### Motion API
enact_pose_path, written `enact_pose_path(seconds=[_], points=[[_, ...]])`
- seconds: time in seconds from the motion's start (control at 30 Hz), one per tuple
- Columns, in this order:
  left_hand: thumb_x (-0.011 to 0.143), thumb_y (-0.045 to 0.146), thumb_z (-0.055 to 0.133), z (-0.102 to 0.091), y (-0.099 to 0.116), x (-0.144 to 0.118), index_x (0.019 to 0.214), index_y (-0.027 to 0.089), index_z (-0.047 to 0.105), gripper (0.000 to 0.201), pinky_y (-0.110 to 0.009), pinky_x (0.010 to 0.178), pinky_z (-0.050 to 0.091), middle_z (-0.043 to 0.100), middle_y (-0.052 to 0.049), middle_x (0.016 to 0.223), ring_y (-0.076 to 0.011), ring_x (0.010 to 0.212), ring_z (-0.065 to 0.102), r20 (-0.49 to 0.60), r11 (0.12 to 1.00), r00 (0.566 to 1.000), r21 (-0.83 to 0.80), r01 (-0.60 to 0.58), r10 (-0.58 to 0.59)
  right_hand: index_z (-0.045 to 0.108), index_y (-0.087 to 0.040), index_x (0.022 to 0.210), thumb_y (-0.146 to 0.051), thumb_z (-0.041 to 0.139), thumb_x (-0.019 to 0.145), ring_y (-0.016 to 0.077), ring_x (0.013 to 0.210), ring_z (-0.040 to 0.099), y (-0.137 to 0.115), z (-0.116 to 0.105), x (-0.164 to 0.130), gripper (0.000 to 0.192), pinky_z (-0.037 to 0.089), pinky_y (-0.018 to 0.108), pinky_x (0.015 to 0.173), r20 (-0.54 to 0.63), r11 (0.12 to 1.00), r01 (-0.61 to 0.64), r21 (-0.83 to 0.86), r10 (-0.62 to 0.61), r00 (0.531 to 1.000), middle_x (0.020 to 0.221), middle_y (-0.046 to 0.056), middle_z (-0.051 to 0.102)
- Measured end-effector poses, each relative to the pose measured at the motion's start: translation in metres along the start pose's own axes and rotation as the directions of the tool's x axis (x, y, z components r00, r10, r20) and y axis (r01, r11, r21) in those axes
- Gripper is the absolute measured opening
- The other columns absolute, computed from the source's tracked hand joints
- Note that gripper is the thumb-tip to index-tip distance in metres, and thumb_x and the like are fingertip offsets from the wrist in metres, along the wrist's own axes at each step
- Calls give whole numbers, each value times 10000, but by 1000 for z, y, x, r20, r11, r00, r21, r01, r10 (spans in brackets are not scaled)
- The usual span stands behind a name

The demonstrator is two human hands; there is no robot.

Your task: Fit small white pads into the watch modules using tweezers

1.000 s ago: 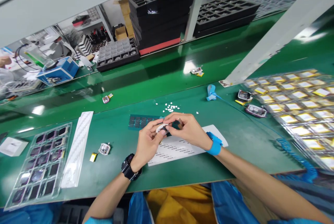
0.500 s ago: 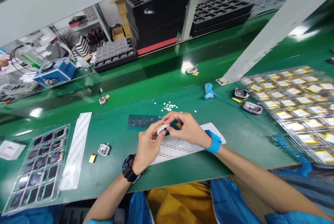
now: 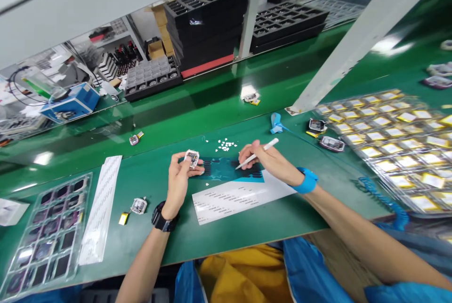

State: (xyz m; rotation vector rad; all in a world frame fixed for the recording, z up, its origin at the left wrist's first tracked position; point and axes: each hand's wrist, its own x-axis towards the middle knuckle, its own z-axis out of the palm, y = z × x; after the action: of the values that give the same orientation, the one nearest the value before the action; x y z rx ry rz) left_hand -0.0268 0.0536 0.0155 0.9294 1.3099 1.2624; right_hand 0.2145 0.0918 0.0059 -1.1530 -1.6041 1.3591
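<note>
Head view: the hands, joined over one small part a moment ago, have come apart. The left hand (image 3: 178,178) now lifts a small square module (image 3: 192,157) above the middle of the worktop (image 3: 148,176), fingers pinching its edges. The right hand (image 3: 270,162) has taken up a white pen-like tool (image 3: 256,153), fingers closed around it, its tip touching the dark sheet of small pads (image 3: 226,170) beside the module. This looks like picking up the next pad.
</note>
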Motion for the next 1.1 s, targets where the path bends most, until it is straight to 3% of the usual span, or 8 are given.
enact_pose_path(seconds=[0.07,0.13,0.27,0.43,0.83,1.1], points=[[757,428,718,3,0,4,1019,186,524,406,-271,723,537,723,-26,804,-155,729,709,66,984,995,-159,82,-72,693,-174,743,-707,620,747,204,712,702,5,-5,-4,538,558,306,639,-6,999,-23,-35,23,1000,777,79,739],[729,403,752,8,-3,7,1026,178,571,414,-266,765,534,720,-25,830,-158,809,713,108,968,989,-220,120,-98,692,-172,788,-588,738,699,235,766,723,11,-5,-5,429,574,335,679,-33,998,-38,-46,37,999,809,88,760],[733,367,750,11,-15,13,900,149,645,293,-304,844,525,726,-59,880,-183,884,710,76,943,979,-263,203,-190,672,-166,783,-452,709,732,241,771,741,17,11,3,292,597,352,704,-48,998,-48,26,50,998,783,92,766],[784,289,692,8,-25,18,877,158,646,167,-361,995,472,741,-63,881,-186,959,709,-21,930,972,-296,219,-235,684,-173,683,-289,667,746,176,681,697,15,35,23,133,575,295,649,-71,998,34,-50,-37,997,794,56,747],[817,238,651,11,-29,15,909,152,677,128,-347,1028,450,747,-70,942,-166,991,700,-60,922,964,-312,229,-260,691,-190,728,-275,660,764,214,723,700,25,45,28,97,544,344,714,-100,995,13,-100,-23,995,750,45,734],[815,235,650,12,-28,16,909,145,676,133,-343,1026,444,749,-69,919,-166,969,707,-79,913,954,-322,251,-290,629,-180,718,-448,694,752,254,823,738,29,37,31,278,575,386,791,-19,999,-3,48,4,1000,753,77,748]])
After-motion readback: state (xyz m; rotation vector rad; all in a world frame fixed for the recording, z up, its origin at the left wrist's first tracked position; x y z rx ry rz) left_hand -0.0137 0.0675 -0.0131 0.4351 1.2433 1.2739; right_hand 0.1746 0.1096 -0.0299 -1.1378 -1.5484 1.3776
